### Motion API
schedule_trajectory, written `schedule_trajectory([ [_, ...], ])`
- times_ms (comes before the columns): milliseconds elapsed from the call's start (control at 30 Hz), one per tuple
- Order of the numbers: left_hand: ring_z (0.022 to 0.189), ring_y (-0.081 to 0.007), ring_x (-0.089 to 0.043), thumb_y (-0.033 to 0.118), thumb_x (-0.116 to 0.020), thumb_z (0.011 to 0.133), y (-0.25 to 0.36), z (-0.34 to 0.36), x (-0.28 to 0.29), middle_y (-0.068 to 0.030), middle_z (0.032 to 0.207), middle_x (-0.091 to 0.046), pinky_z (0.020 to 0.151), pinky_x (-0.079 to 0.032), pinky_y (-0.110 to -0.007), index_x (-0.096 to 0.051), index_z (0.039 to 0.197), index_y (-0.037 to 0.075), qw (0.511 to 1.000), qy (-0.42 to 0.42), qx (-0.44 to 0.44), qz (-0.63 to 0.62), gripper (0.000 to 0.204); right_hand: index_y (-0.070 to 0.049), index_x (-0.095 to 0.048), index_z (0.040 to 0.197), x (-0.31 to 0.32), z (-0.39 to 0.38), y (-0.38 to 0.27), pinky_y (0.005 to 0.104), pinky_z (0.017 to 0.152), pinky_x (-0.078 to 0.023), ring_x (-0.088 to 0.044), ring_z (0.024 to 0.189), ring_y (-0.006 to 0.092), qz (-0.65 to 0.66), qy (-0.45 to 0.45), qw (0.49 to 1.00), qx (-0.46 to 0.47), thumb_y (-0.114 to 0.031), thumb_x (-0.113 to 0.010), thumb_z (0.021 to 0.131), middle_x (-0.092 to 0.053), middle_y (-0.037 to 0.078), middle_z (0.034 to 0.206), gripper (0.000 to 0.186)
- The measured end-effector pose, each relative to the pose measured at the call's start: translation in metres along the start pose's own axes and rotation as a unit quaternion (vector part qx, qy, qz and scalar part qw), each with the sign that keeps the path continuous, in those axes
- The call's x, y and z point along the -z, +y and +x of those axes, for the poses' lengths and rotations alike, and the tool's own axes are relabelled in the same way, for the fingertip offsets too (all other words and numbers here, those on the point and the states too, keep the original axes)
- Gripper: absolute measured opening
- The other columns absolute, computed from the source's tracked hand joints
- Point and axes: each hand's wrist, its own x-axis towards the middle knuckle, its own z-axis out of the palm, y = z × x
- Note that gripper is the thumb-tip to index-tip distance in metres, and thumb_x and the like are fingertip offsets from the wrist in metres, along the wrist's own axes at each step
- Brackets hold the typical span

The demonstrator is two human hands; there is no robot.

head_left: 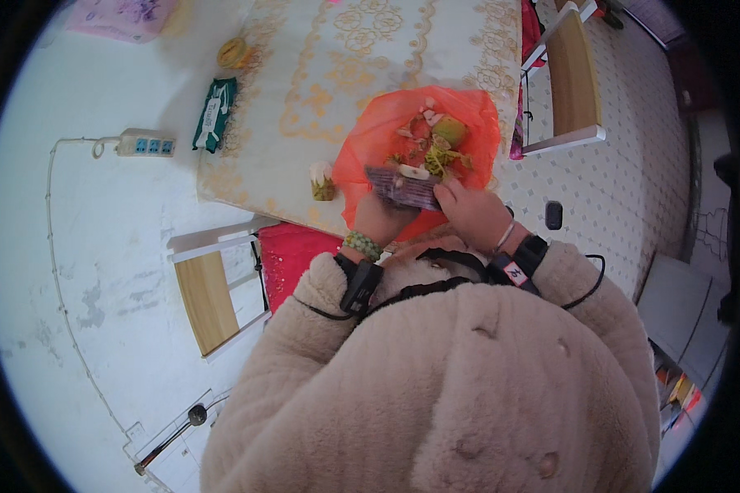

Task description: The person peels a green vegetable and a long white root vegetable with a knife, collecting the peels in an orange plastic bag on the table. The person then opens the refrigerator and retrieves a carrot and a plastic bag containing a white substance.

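"Counts first: what is on the surface [259,168]?"

"One bag [358,156], red and spread wide. In it I see one green fruit [450,130] and one clump of leaves [442,158]; the paler scraps [419,127] overlap too much for me to count. Outside it I have one pot [321,182], green with a white top, one green pack [214,115] and one round yellow tub [232,52]."

"And around it?"

"One chair [574,78] at the right edge and a second chair [205,304] off the near-left corner."

"Where are the edges, and where can you move?"

"The bag comes to the near edge, in front of my body, and its right side lies close to the right edge. The pot stands just left of the bag. Pack and tub lie along the left edge. My room is widest beyond the bag, where the patterned cloth runs on; there is some between bag and pack too."

"Your grip?"

"One striped purple packet [401,189], between my two hands, over the bag's near part. My left hand [382,222] is curled on its left end, fingertips hidden. My right hand [478,215] pinches the right end. Whether the packet touches the bag, I cannot tell."
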Motion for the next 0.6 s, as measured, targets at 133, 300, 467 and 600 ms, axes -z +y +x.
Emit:
schedule_trajectory([
  [133, 0.089, -0.0329, -0.066, 0.023, -0.078, 0.068, 0.015, -0.008, 0.004, -0.0198, 0.094, -0.066, 0.076, -0.052, -0.039, -0.053, 0.11, -0.001, 1.0, 0.0, -0.023, -0.01, 0.054, -0.002, -0.049, 0.11, -0.007, 0.005, 0.024, 0.0456, 0.062, -0.052, -0.065, 0.079, 0.0361, 0.002, -0.047, 0.992, -0.115, -0.012, -0.053, 0.084, -0.06, 0.018, 0.097, 0.028],
  [300, 0.093, -0.0365, -0.063, 0.022, -0.077, 0.066, 0.007, -0.006, 0.009, -0.0205, 0.097, -0.064, 0.081, -0.05, -0.042, -0.051, 0.114, 0.001, 0.992, 0.047, -0.057, -0.099, 0.059, -0.002, -0.048, 0.115, -0.017, -0.008, 0.027, 0.0475, 0.069, -0.051, -0.062, 0.084, 0.0397, 0.072, 0.023, 0.985, -0.155, -0.01, -0.05, 0.086, -0.06, 0.02, 0.1, 0.03],
  [467, 0.099, -0.0362, -0.061, 0.02, -0.076, 0.066, 0.001, -0.002, 0.004, -0.0208, 0.102, -0.062, 0.085, -0.049, -0.04, -0.052, 0.114, 0.001, 0.99, 0.072, -0.082, -0.088, 0.058, -0.001, -0.049, 0.113, 0.0, -0.014, 0.02, 0.0481, 0.073, -0.048, -0.057, 0.091, 0.0427, 0.175, 0.063, 0.969, -0.163, -0.009, -0.053, 0.086, -0.057, 0.023, 0.103, 0.029],
  [600, 0.097, -0.0354, -0.062, 0.019, -0.076, 0.065, -0.001, 0.0, 0.003, -0.0189, 0.1, -0.064, 0.083, -0.05, -0.04, -0.054, 0.111, 0.001, 0.992, 0.083, -0.062, -0.07, 0.053, -0.001, -0.052, 0.112, 0.02, -0.026, 0.005, 0.0429, 0.071, -0.051, -0.061, 0.089, 0.0369, 0.144, 0.078, 0.98, -0.115, -0.012, -0.056, 0.086, -0.059, 0.018, 0.104, 0.028],
])
